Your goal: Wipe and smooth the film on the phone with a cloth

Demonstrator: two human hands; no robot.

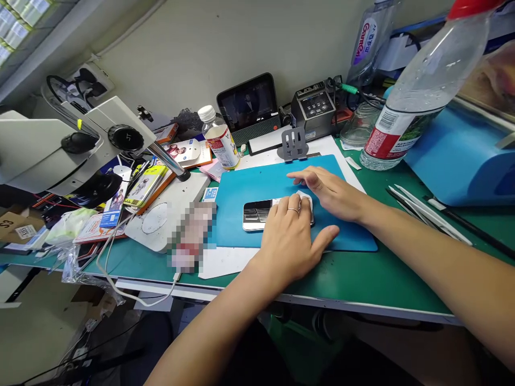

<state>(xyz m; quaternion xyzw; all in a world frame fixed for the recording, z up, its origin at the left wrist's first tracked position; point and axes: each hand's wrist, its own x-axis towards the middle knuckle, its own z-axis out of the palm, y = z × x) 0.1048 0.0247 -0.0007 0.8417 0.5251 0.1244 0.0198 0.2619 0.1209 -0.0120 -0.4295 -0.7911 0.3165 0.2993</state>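
A phone (254,213) with a glossy, reflective face lies flat on the blue mat (249,185). My left hand (288,236), with a ring on one finger, lies over the right part of the phone, its fingers pressed on a white cloth or wipe (306,199). The thumb sticks out to the right. My right hand (328,190) hovers beside it at the phone's upper right, fingers apart and pointing left, holding nothing. The fingers of my left hand hide much of the wipe and the phone's right part.
A microscope (120,134) on a white base (161,214) fills the left side, near booklets and a cable. Behind the mat are a small bottle (221,142), a screen (249,107) and a black device (314,110). A large bottle (418,96) and tweezers (430,214) are right.
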